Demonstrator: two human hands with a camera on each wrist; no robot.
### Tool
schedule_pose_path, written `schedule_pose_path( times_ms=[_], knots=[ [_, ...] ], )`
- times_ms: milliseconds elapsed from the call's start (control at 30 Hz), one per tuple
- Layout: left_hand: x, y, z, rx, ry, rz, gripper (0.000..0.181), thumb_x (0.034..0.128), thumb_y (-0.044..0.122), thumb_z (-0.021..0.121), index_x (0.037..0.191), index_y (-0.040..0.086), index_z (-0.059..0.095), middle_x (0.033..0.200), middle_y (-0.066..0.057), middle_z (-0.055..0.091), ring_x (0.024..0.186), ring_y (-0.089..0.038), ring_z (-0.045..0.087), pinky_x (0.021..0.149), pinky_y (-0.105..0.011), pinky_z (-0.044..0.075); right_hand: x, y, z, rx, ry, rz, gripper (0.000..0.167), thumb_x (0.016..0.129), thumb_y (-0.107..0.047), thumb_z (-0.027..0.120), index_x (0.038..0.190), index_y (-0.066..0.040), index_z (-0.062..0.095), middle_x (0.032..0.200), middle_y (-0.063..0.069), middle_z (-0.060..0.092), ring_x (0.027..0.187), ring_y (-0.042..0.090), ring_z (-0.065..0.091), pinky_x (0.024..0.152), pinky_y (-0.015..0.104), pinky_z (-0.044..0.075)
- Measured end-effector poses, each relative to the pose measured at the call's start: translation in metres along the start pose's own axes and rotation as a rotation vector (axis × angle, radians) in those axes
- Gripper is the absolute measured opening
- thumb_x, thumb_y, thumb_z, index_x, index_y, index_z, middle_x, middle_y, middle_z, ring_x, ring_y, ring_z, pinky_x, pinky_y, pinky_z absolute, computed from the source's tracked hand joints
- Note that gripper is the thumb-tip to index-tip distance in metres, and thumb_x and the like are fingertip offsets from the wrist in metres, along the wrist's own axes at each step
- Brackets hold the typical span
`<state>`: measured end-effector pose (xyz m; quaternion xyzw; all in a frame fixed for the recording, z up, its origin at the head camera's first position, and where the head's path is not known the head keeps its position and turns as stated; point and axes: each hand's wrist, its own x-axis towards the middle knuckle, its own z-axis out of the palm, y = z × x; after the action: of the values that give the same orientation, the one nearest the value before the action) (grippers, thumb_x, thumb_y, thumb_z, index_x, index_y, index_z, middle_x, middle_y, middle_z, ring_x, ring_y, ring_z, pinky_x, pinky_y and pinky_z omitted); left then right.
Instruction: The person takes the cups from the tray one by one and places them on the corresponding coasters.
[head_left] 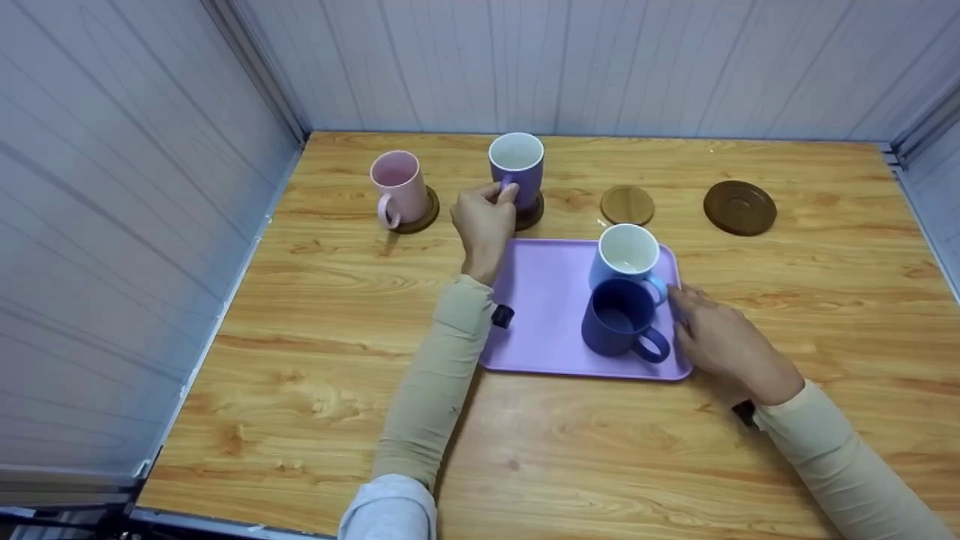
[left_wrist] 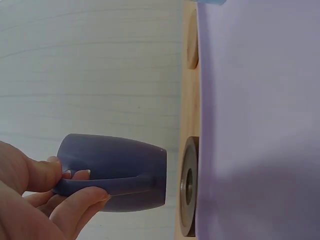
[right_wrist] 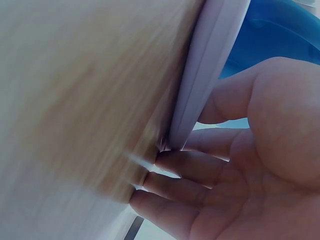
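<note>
My left hand (head_left: 486, 225) pinches the handle of a purple mug with a white inside (head_left: 517, 169). In the left wrist view, a gap separates the base of the purple mug (left_wrist: 115, 172) from the dark coaster (left_wrist: 189, 187). My right hand (head_left: 724, 341) holds the right rim of the lilac tray (head_left: 547, 307), with its thumb over the rim; in the right wrist view, other fingertips (right_wrist: 167, 162) rest by the tray edge (right_wrist: 202, 75), against the table. On the tray stand a light blue mug (head_left: 615, 266) and a dark blue mug (head_left: 611, 326).
A pink mug (head_left: 401, 187) stands on a dark coaster (head_left: 430, 214) at the back left. Behind the tray lies a light wooden coaster (head_left: 628, 205), with a larger dark round coaster (head_left: 740, 208) to its right. Pale walls enclose the wooden table (head_left: 315, 427) at the back and sides.
</note>
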<state>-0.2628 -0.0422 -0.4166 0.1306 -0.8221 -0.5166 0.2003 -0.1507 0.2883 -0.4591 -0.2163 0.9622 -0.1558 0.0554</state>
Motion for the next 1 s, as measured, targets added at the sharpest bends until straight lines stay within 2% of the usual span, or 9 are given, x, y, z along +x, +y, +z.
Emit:
schedule_pose_path(
  times_ms=[400, 533, 833, 1000],
  knots=[
    [-0.003, -0.013, 0.011, -0.004, 0.015, -0.010, 0.012, 0.0911, 0.026, 0.081, 0.093, 0.015, 0.086, 0.090, 0.005, 0.080, 0.087, -0.008, 0.071, 0.084, -0.031, 0.055, -0.001, 0.001, 0.003, -0.007, 0.000, -0.010, 0.055, 0.100, -0.010, 0.054, 0.149, 0.013, 0.044, 0.147, 0.040, 0.045, 0.136, 0.056, 0.045, 0.112, 0.065, 0.037],
    [-0.003, -0.016, 0.012, -0.013, 0.015, -0.020, 0.012, 0.0912, 0.026, 0.081, 0.093, 0.014, 0.086, 0.088, 0.005, 0.079, 0.085, -0.009, 0.070, 0.080, -0.030, 0.055, -0.001, 0.000, 0.003, -0.003, 0.004, -0.014, 0.055, 0.100, -0.009, 0.054, 0.149, 0.013, 0.044, 0.147, 0.040, 0.045, 0.137, 0.056, 0.045, 0.112, 0.065, 0.037],
    [-0.006, -0.013, 0.015, 0.011, 0.004, -0.033, 0.013, 0.0893, 0.027, 0.083, 0.095, 0.016, 0.086, 0.089, 0.005, 0.079, 0.089, -0.010, 0.071, 0.084, -0.032, 0.055, -0.001, 0.003, 0.004, -0.006, 0.043, -0.040, 0.054, 0.099, -0.009, 0.054, 0.147, 0.014, 0.045, 0.145, 0.040, 0.048, 0.134, 0.056, 0.048, 0.110, 0.065, 0.040],
    [-0.008, -0.013, 0.018, -0.008, -0.011, -0.038, 0.015, 0.0882, 0.027, 0.084, 0.095, 0.013, 0.085, 0.086, 0.005, 0.079, 0.086, -0.008, 0.071, 0.082, -0.029, 0.055, -0.001, 0.001, 0.001, -0.007, 0.027, -0.030, 0.054, 0.099, -0.009, 0.053, 0.148, 0.014, 0.045, 0.147, 0.039, 0.047, 0.135, 0.056, 0.047, 0.111, 0.065, 0.039]
  ],
)
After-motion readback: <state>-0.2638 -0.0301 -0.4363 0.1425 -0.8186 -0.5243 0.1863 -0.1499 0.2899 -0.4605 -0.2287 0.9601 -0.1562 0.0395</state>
